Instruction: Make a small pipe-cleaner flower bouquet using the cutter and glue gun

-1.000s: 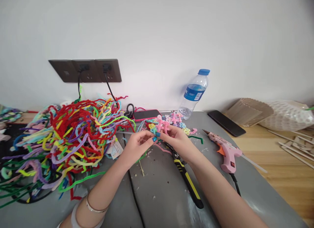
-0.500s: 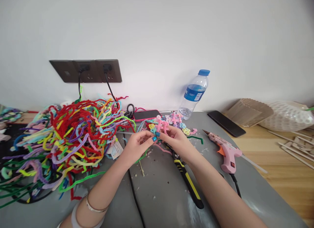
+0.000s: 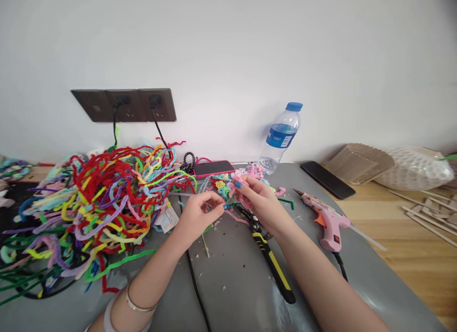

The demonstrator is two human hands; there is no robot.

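My left hand (image 3: pixel 200 214) and my right hand (image 3: pixel 259 201) meet over the middle of a grey table (image 3: pixel 235 279). The left fingers are pinched together on a thin green pipe cleaner (image 3: pixel 231 205). The right hand's fingers curl around a pink pipe cleaner piece (image 3: pixel 240 185), lifted slightly above a small cluster of pastel twisted pipe cleaner shapes (image 3: pixel 255 172). Black and yellow pliers (image 3: pixel 269 263) lie under my right wrist.
A big tangle of coloured pipe cleaners (image 3: pixel 93 203) fills the left. A pink glue gun (image 3: pixel 326 220), a water bottle (image 3: pixel 280 138), a red-cased phone (image 3: pixel 213 168) and a black phone (image 3: pixel 326 180) lie around. Wooden sticks (image 3: pixel 424 210) are at right. Wall sockets (image 3: pixel 124 104) sit behind.
My right hand has lifted and moved slightly away from the left, carrying the pink piece up; the left hand has dropped a little toward the table.
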